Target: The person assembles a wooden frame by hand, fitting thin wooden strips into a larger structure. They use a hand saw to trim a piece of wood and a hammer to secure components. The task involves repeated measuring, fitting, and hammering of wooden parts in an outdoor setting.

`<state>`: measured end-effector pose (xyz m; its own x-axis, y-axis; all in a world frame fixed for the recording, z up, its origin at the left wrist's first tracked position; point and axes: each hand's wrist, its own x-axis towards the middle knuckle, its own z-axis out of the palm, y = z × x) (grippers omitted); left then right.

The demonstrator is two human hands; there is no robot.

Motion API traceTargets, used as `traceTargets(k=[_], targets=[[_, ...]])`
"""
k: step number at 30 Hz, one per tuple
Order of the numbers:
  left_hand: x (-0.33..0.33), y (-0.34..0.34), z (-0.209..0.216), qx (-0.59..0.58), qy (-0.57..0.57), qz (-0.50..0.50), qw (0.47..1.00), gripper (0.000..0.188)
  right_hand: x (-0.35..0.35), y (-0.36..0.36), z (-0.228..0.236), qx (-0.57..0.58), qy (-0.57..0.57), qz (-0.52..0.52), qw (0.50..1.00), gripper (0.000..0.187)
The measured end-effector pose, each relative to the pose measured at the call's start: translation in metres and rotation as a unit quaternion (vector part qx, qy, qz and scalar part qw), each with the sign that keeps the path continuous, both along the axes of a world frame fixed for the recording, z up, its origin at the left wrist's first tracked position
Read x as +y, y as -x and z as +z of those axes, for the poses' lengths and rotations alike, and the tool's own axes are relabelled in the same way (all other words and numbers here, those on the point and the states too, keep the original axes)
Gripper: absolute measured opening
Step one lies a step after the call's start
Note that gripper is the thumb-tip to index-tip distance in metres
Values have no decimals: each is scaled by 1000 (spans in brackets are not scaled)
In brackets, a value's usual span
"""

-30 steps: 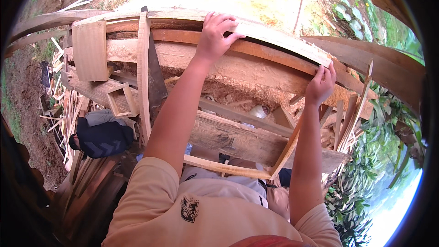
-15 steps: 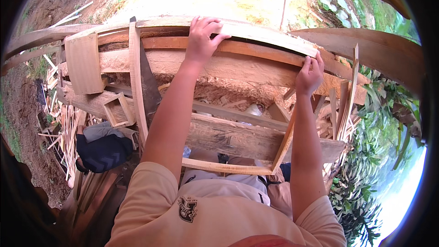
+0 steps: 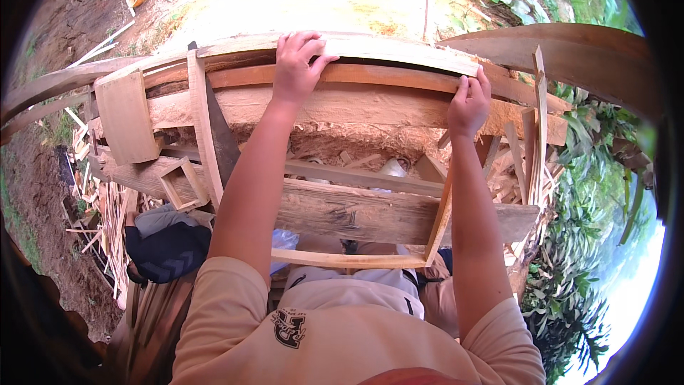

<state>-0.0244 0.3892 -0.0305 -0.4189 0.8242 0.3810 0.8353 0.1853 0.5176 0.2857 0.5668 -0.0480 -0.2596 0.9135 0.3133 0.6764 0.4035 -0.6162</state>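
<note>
A long pale wooden strip lies along the far edge of a workbench of rough boards. My left hand is closed over the strip left of its middle, with the fingers across the top and the thumb on the near side. At the strip's right end my right hand pinches it between thumb and fingers. A dark gap shows between the strip and the reddish-brown board just below it. Sawdust coats the wide plank nearer to me.
An upright wooden slat and a flat board stand left of my left arm. A small wooden frame sits nearby. Another person in dark clothing is at the lower left. Thin sticks rise at the right.
The view has shifted, so the bench and both hands appear a little farther left. Both hands keep their hold on the strip, with little visible movement along it.
</note>
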Motion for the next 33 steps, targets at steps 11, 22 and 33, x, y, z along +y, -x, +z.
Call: traceTargets(k=[11,22,33], targets=[[-2,2,-1,151,29,-26,988,24,1,0,2,8,1,2,1000,19],[-1,2,-2,121,29,-39,991,25,1,-2,1,11,-4,10,1000,14],[0,2,-1,80,25,-41,996,26,0,-5,6,12,13,24,1000,16]])
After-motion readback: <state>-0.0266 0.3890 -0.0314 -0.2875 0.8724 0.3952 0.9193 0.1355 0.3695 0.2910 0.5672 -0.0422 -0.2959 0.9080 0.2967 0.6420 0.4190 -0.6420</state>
